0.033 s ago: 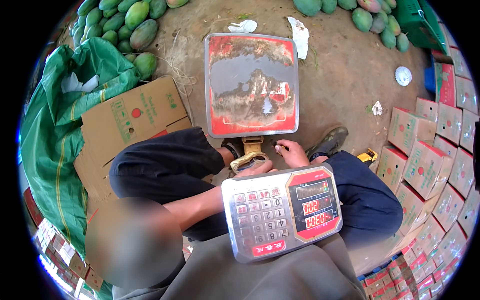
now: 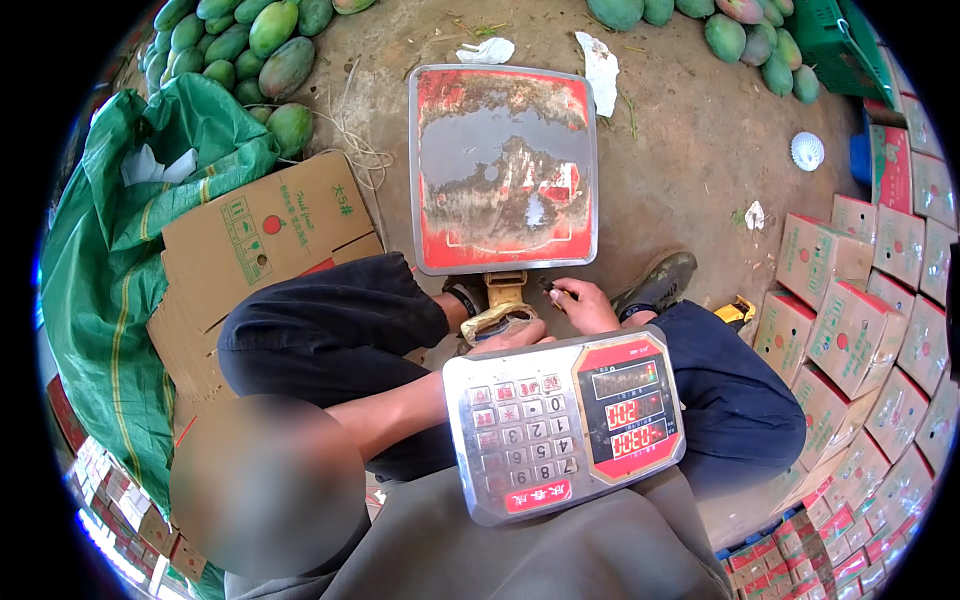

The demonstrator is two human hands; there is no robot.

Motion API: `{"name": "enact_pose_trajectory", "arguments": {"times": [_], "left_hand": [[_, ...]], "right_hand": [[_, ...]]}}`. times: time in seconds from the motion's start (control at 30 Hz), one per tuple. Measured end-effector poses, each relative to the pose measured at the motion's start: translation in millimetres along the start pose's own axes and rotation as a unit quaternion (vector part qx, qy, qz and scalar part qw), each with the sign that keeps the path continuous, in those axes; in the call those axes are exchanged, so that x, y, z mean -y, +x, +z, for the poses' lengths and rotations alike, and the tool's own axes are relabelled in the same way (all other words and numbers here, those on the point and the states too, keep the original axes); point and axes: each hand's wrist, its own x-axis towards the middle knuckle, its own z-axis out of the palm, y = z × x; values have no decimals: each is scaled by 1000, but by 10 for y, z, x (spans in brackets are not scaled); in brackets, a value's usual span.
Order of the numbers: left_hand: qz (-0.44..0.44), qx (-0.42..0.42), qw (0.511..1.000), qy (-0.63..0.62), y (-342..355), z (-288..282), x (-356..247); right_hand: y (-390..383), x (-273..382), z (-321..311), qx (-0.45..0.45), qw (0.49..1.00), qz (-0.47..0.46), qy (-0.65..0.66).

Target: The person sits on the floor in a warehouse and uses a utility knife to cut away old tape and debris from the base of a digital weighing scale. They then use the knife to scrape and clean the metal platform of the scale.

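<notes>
The weighing scale's indicator (image 2: 520, 420), a silver box with keys and lit red digits, stands between my knees, its keypad upside down to me. Farther off lies the scale's worn red and grey platform (image 2: 500, 170), joined by a yellowish post (image 2: 505, 290). My left hand (image 2: 512, 337) is beside the post's foot, behind the indicator's top edge; its fingers are mostly hidden. Just right of the post, my right hand (image 2: 588, 306) is closed, thumb and finger pinching a small dark thing (image 2: 547, 286) whose kind I cannot make out.
Green mangoes (image 2: 250, 50) lie in heaps at the far left and far right. A flattened carton (image 2: 270, 230) and a green sack (image 2: 110, 260) are at my left. Stacked cartons (image 2: 840, 330) line the right side. A yellow-and-black item (image 2: 737, 312) lies near my right knee.
</notes>
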Motion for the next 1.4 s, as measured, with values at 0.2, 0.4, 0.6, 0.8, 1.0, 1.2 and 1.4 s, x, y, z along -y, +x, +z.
{"name": "enact_pose_trajectory", "arguments": {"times": [0.2, 0.4, 0.6, 0.8, 1.0, 1.2, 1.4], "left_hand": [[30, 22, 997, 64, 18, 31, 61], [23, 33, 998, 50, 45, 10, 41], [17, 20, 999, 32, 15, 28, 67], [11, 29, 999, 28, 24, -26, 7], [-1, 25, 1000, 13, 20, -41, -26], [-9, 27, 1000, -14, -1, -22, 12], [23, 19, 1000, 9, 4, -6, 47]], "right_hand": [[47, -7, 65, 41, 999, 17, 20], [-81, 551, 185, -51, 971, 51, -229], [-98, 744, 235, -62, 960, 94, -255], [-114, 777, 226, -65, 956, 108, -265], [-121, 923, 223, -56, 949, 85, -298], [-70, 857, 264, -50, 943, 75, -319], [-59, 798, 225, -90, 958, 96, -253]]}}
